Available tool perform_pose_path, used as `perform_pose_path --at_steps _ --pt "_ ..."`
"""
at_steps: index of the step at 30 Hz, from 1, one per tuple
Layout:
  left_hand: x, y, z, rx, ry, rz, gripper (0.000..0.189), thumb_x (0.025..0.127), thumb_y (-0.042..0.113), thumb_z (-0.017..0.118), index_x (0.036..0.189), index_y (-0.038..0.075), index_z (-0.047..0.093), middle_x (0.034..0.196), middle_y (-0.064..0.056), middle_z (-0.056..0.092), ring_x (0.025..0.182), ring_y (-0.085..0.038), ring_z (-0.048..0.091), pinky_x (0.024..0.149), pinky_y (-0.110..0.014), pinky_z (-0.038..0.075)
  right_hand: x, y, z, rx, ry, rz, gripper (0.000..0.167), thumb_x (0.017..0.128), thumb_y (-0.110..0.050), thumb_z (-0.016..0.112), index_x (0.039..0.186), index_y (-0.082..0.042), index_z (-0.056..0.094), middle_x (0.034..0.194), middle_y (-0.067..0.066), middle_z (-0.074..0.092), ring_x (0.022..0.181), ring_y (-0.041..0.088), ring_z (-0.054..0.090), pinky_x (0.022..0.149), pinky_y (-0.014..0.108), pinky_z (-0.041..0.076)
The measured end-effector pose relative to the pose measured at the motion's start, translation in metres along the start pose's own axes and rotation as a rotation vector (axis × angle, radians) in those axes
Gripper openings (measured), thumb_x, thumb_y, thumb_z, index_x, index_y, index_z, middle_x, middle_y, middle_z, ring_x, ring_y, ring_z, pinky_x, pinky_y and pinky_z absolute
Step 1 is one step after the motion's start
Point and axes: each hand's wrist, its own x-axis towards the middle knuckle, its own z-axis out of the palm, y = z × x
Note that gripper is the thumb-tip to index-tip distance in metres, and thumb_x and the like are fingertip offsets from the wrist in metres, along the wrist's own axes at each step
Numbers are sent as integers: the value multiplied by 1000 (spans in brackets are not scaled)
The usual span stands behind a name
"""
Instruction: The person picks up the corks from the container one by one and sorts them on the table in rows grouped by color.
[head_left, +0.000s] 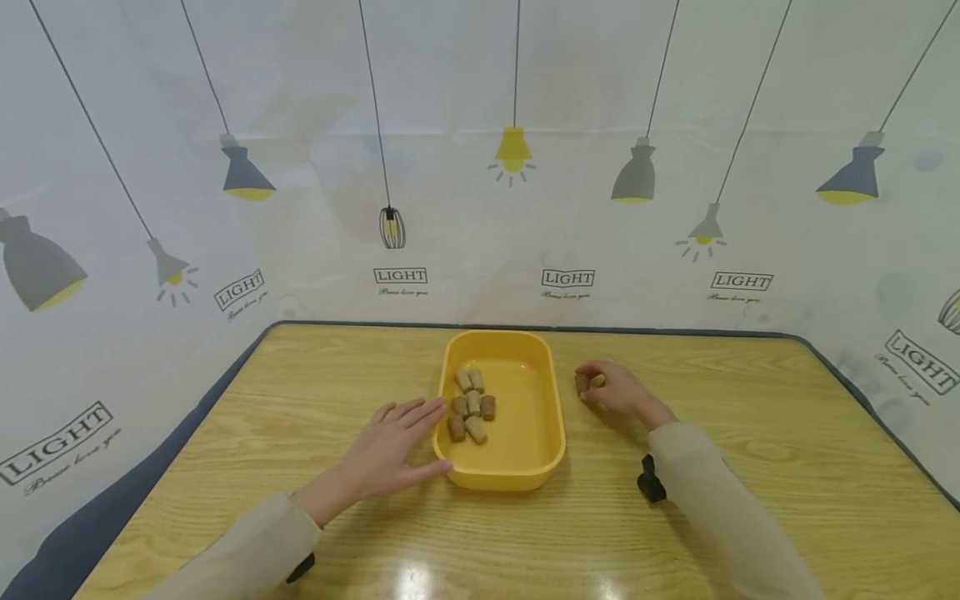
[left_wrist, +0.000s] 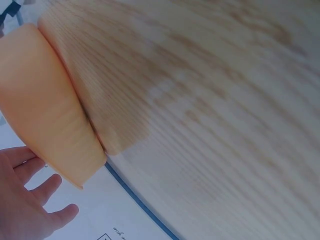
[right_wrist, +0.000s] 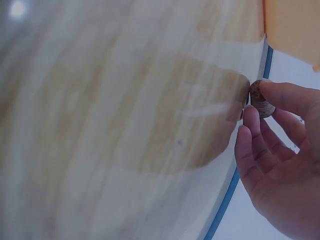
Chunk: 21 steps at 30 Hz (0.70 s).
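A yellow plastic basin [head_left: 525, 480] stands on the wooden table. Several tapered cork stoppers, some tan [head_left: 476, 430] and some darker brown [head_left: 488, 407], lie in its left half. My left hand [head_left: 390, 446] is spread with fingers extended, touching the basin's left rim. To the right of the basin, my right hand [head_left: 617, 388] pinches a brown cork stopper [right_wrist: 261, 99] between thumb and fingers, close to the tabletop. A tan cork [head_left: 597, 381] shows by the same fingers in the head view; whether it is gripped is unclear.
The wooden table [head_left: 300, 383] has a dark blue edge along the back and sides. Behind it hangs a pale backdrop [head_left: 465, 200] printed with lamps. A black strap piece [head_left: 651, 479] sits at the right sleeve.
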Motion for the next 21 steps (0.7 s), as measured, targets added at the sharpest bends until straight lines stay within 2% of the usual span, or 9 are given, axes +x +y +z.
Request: perform_pose_path --at_steps 10,14,18,21 --pt "0 -2 2 1 -1 1 74 81 62 42 134 10 39 137 -5 35 121 -27 33 94 -51 26 2 0 -2 -17 -30 10 40 77 -4 64 113 8 52 104 23 53 89 33 52 77 43 42" --pt "0 -2 2 3 -6 -2 74 81 63 41 135 11 38 137 -5 34 121 -27 33 94 -51 26 0 -2 -7 20 -44 53 45 78 -7 65 118 7 49 111 26 49 85 31 54 72 40 45" --pt "0 -1 1 -5 -2 -3 74 81 62 42 134 10 40 137 -5 35 121 -27 33 94 -51 26 -1 -8 -17 26 -23 62 47 81 -12 63 121 6 46 115 27 46 82 29 54 68 38 46" --pt "0 -1 1 -7 -2 -5 74 81 62 42 133 9 41 137 -5 35 121 -28 33 94 -51 26 2 -19 -26 17 9 24 45 83 -14 61 122 4 47 115 27 48 84 30 53 69 38 45"
